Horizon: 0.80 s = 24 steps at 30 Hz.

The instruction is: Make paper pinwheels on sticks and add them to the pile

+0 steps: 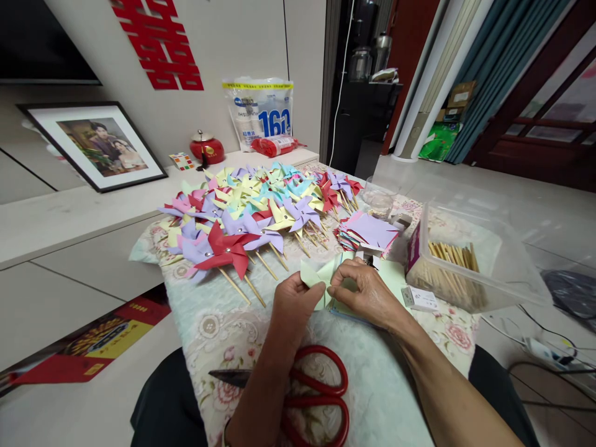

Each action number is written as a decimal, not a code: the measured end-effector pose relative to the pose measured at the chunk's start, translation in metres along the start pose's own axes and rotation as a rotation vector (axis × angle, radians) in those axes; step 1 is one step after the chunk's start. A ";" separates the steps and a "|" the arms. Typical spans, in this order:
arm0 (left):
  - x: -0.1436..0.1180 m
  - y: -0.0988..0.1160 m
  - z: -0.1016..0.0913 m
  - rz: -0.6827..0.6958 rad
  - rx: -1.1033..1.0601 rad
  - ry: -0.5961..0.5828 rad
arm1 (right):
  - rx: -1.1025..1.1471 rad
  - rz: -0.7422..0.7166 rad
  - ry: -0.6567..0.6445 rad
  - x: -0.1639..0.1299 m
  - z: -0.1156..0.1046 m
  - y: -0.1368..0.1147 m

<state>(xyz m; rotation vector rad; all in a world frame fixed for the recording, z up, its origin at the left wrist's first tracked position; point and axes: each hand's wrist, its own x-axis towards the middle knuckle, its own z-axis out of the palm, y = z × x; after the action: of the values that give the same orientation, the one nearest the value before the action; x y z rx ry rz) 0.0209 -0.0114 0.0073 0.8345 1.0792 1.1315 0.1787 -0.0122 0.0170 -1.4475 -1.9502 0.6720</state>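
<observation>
My left hand (298, 297) is closed on a pale green paper pinwheel (313, 277) whose corners are partly folded in. The thumb lies across the near side of the paper. My right hand (357, 285) pinches at the right side of the same paper, thumb and forefinger together near its middle; whether a small pin sits between them is too small to tell. Beneath my right wrist lie more pale green paper sheets (395, 277). Red-handled scissors (321, 397) rest on the cloth under my left forearm, which hides part of the blades.
Many finished paper pinwheels (251, 205) on sticks cover the table's far left. Behind my right hand is a stack of coloured paper squares (370, 230). A clear plastic box (505, 282) of wooden sticks (454, 257) stands right, beside a small white box (419, 298).
</observation>
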 end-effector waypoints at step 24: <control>-0.001 -0.002 0.002 0.004 0.017 0.003 | 0.014 0.008 0.018 0.000 0.001 0.000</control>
<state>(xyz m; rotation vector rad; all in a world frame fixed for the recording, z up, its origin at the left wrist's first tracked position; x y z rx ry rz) 0.0230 -0.0132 0.0058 0.8485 1.0918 1.1284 0.1780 -0.0123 0.0160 -1.4483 -1.9233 0.6723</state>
